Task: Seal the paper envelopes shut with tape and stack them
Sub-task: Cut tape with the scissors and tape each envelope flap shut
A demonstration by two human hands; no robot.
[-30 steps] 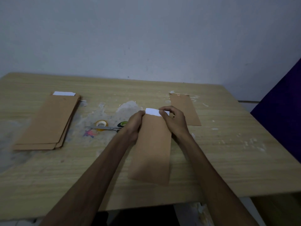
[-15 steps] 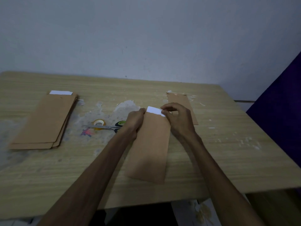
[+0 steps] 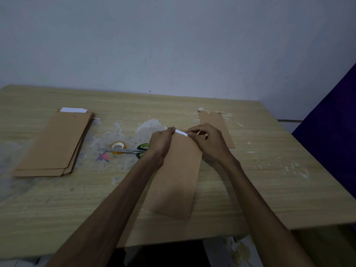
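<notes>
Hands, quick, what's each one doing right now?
Left hand: pinching the top left corner of the brown envelope.
Right hand: pinching the white paper sticking out of its top edge.

Brown envelope (image 3: 176, 176) with white strip (image 3: 181, 132); green-handled scissors (image 3: 143, 146); light wood-grain table (image 3: 269, 180); yellowish tape roll (image 3: 118, 146).

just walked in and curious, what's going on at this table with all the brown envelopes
A person is working on a brown envelope lying in the middle of the wooden table. The left hand and right hand both pinch its far end, where a white strip shows. A stack of envelopes sits to the left, a single envelope to the right. A tape roll and scissors lie untouched between.
</notes>
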